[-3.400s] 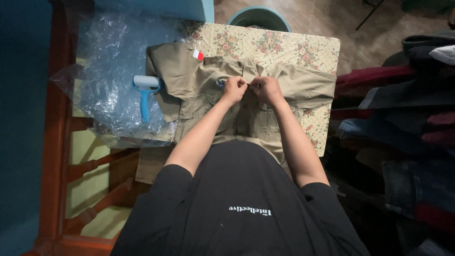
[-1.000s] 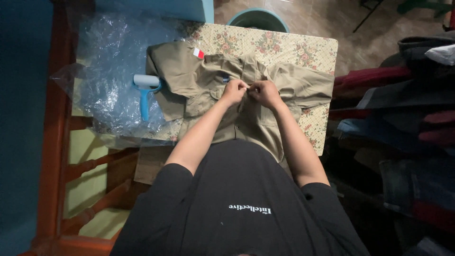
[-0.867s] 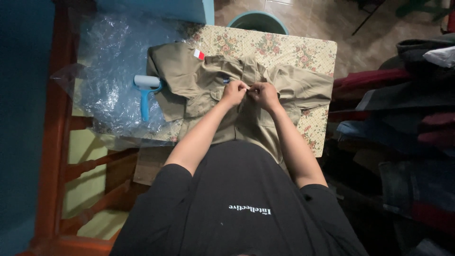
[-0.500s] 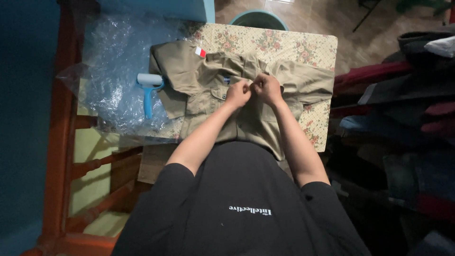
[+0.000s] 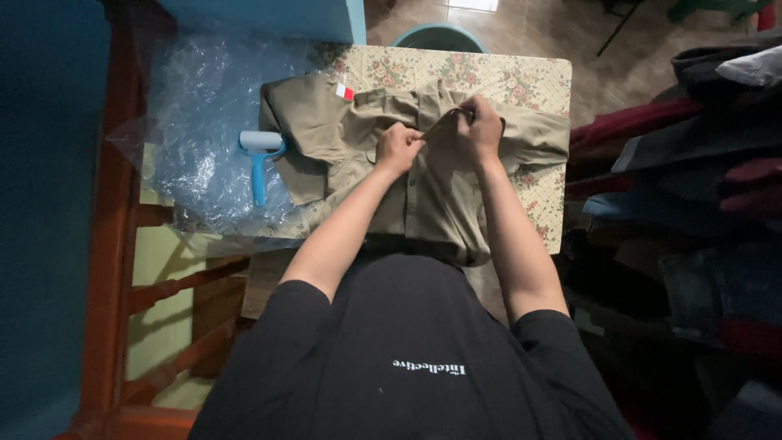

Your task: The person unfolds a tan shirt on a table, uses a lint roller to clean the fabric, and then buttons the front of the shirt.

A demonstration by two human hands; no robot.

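A khaki shirt [image 5: 358,155] lies spread, front up, on a small table with a floral cloth [image 5: 521,77]. My left hand [image 5: 397,148] pinches the shirt's front placket near the chest. My right hand [image 5: 472,130] grips the fabric just below the collar, pulling a strip of it taut between the two hands. A small red and white patch [image 5: 345,92] sits on the shirt's left sleeve.
A light blue lint roller [image 5: 260,159] lies on crumpled clear plastic wrap [image 5: 204,130] left of the shirt. A teal bucket [image 5: 440,37] stands beyond the table. Dark folded clothes [image 5: 692,187] pile up on the right. A red wooden frame [image 5: 114,244] runs along the left.
Both hands have shifted up the shirt front toward the collar, the right hand farther than the left. The shirt itself stays spread in place.
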